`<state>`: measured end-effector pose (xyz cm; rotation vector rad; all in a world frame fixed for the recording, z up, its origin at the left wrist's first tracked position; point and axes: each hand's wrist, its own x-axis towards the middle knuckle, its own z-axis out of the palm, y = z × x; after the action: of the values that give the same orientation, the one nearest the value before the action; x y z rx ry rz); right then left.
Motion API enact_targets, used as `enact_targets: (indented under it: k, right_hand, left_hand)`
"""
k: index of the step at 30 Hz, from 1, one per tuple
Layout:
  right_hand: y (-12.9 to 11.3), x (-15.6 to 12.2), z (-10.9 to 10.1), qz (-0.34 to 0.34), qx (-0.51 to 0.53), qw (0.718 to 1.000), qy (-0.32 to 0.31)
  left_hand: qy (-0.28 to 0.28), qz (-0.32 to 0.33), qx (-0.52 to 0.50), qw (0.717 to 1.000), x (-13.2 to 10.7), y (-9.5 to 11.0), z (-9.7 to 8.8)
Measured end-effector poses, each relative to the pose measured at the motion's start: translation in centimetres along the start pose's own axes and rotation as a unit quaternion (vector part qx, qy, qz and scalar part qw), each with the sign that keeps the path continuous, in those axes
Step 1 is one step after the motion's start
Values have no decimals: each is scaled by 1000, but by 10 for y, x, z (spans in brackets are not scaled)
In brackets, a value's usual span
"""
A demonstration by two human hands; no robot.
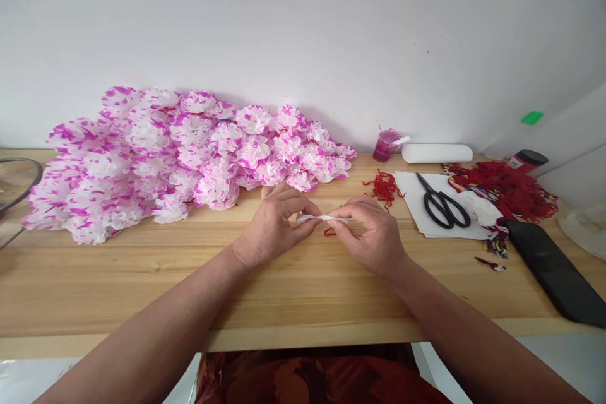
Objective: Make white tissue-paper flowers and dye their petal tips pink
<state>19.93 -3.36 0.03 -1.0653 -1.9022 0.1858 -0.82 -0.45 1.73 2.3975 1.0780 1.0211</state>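
Between my two hands, above the middle of the wooden table (189, 290), is a narrow strip of folded white paper (323, 218), pinched in at its centre. My left hand (279, 218) grips its left part between thumb and fingers. On the right part, my right hand (367, 230) pinches in the same way, the fingertips of both hands close together. A short piece of red yarn (329, 232) shows just below the strip; whether it touches the paper I cannot tell.
White-and-magenta paper flowers (156, 158) are heaped along the wall at left. To the right are a cup of purple liquid (386, 146), a white roll (436, 153), loose red yarn (384, 188), black scissors (442, 205) on white paper sheets (411, 186), a red yarn pile (502, 186) and a black phone (552, 265).
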Motion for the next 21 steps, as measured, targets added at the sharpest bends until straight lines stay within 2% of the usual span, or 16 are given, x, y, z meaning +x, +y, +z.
enact_targets:
  k: [6, 10, 14, 18, 21]
  right_hand:
    - [6, 4, -6, 17, -7, 999, -36]
    - [17, 8, -17, 38, -30, 998, -40]
    - [22, 10, -20, 11, -40, 993, -109]
    - [20, 6, -12, -9, -56, 986, -156]
    - [19, 3, -4, -3, -71, 981, -180]
  left_hand:
    - [-2, -21, 21, 1000, 2, -4, 2]
    - [48, -63, -4, 997, 5, -12, 2]
    - [86, -98, -50, 990, 6, -15, 2]
    - [63, -176, -131, 974, 6, -14, 4]
    - [30, -210, -212, 954, 6, -13, 7]
